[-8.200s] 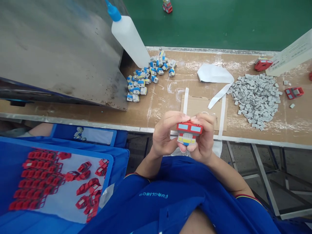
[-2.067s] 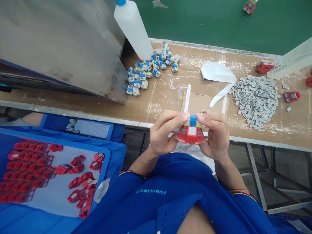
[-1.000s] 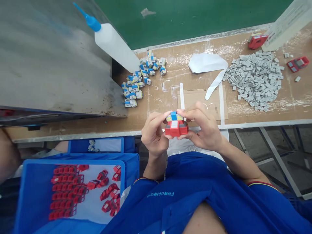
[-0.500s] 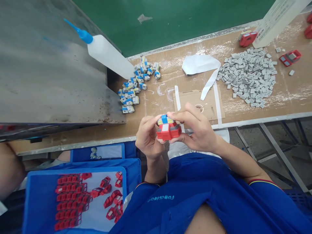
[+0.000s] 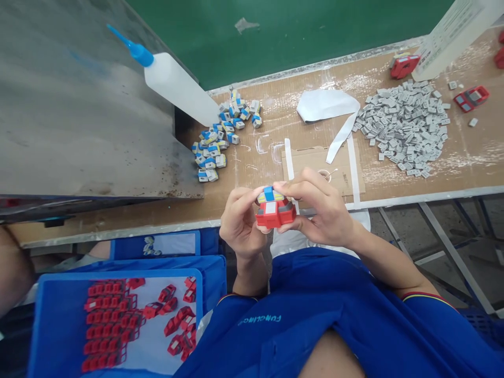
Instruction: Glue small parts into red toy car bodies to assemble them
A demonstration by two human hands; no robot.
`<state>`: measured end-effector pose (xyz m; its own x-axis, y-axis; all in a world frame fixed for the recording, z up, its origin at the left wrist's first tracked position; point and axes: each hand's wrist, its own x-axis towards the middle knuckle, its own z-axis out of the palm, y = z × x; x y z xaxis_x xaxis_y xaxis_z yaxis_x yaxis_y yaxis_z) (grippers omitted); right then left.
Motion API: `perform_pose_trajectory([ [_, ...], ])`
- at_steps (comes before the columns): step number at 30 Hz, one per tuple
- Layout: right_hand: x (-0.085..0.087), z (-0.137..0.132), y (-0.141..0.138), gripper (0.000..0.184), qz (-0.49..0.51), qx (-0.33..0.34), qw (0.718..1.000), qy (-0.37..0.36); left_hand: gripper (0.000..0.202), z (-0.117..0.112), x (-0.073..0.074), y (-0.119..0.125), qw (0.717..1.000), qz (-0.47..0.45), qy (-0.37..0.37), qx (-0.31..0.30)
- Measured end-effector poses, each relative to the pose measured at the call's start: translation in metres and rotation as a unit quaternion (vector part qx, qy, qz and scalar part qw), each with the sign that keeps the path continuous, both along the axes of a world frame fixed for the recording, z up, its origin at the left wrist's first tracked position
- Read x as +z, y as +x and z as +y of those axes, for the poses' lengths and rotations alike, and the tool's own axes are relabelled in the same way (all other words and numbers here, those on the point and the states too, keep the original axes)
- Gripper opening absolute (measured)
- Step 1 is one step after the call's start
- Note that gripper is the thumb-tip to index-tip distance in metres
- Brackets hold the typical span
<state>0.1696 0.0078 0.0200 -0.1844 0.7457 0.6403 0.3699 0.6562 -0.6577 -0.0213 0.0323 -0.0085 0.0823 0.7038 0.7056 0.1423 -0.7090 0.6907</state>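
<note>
Nearest is a blue shirt [image 5: 315, 304]; its pale letters seem to read "FUNGLING", the ending unclear. Above it, the left hand [image 5: 242, 223] and right hand [image 5: 325, 212] are both clamped on a red toy car [image 5: 275, 211] topped with a blue, yellow and pale piece, fingertips above and thumbs below, hiding its sides.

At 8 o'clock from the toy, a blue tray [image 5: 199, 310], cut off at the bottom edge, holds rows of red cars [image 5: 104, 316]. Toward 9 o'clock, a smaller blue tray [image 5: 175, 244] holds pale bits too small to identify. Another person's limb [image 5: 13, 270] is cut off at the left edge.

On the tabletop [image 5: 252, 181], a small cup [image 5: 324, 175] sits at 2 o'clock, its contents indistinct. Farther that way spreads a heap of grey tiles [image 5: 405, 126]. Blue-and-grey blocks [image 5: 214, 147] lie at 11 o'clock, before a white bottle [image 5: 179, 89]. Between 1 and 2, a translucent container [image 5: 444, 47] is cut off at the top, its print illegible.
</note>
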Motion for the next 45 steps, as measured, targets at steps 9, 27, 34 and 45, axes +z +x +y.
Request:
perform_pose_trajectory([
  [9,0.003,-0.003,0.005,0.043,0.026,0.005,1.000,0.013,0.051,-0.004,0.001,0.002,0.999,-0.007,-0.030,-0.040],
  [27,-0.003,-0.006,0.016,0.055,0.071,0.021,0.997,-0.004,0.058,-0.004,0.012,0.002,0.995,0.089,0.036,-0.019],
  [34,-0.007,-0.013,0.016,0.056,0.128,0.047,0.987,-0.088,0.056,-0.003,0.014,0.000,0.993,0.108,0.035,-0.027],
  [45,-0.006,-0.024,0.017,0.055,0.298,0.111,0.897,-0.307,0.060,-0.006,0.029,0.006,0.991,0.114,-0.013,-0.065],
])
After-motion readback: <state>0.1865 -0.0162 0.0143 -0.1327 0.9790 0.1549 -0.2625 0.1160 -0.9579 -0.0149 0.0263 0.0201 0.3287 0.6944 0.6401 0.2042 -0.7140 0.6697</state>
